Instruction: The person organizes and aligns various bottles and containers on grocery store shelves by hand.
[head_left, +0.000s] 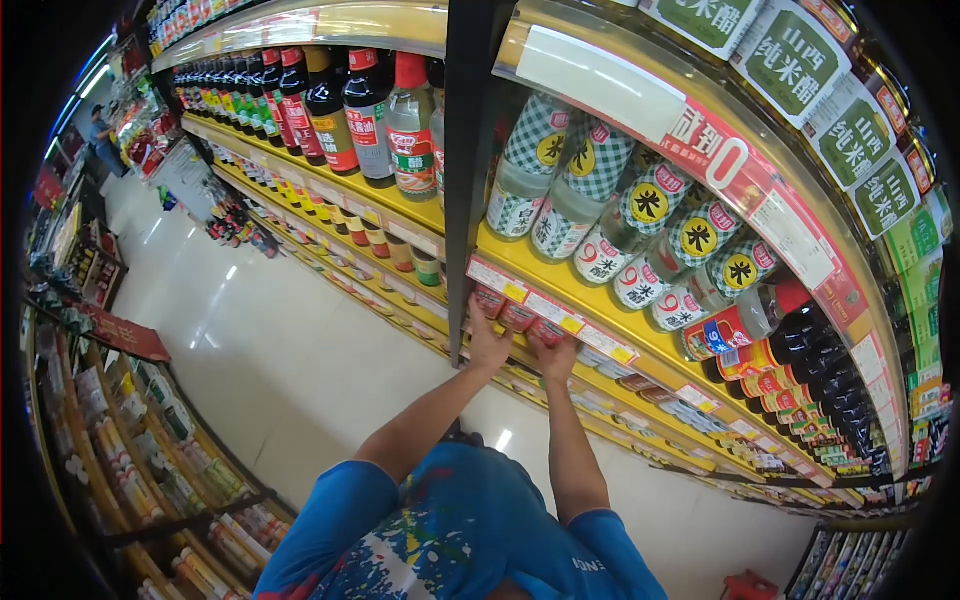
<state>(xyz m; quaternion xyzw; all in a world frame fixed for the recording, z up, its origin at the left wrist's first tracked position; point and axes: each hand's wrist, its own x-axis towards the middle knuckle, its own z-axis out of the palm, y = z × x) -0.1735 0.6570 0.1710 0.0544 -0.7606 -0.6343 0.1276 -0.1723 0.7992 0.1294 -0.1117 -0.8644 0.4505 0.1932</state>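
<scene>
Both arms reach forward to a low shelf beneath a row of clear vinegar bottles (615, 215). My left hand (488, 340) is at the left end of a short row of red-topped containers (516, 318), its fingers against the leftmost one. At the right end of that row, my right hand (553, 357) has its fingers on another red-topped container (546, 332). The fingertips are partly hidden by the containers and the price-label strip (550, 308) above them, so whether either hand grips anything is unclear.
A dark upright post (470, 180) divides the shelves just left of my hands. Dark sauce bottles (368, 115) fill the upper left shelf. More stocked shelves (130, 460) line the aisle's far side. A person (103, 135) stands far down the aisle.
</scene>
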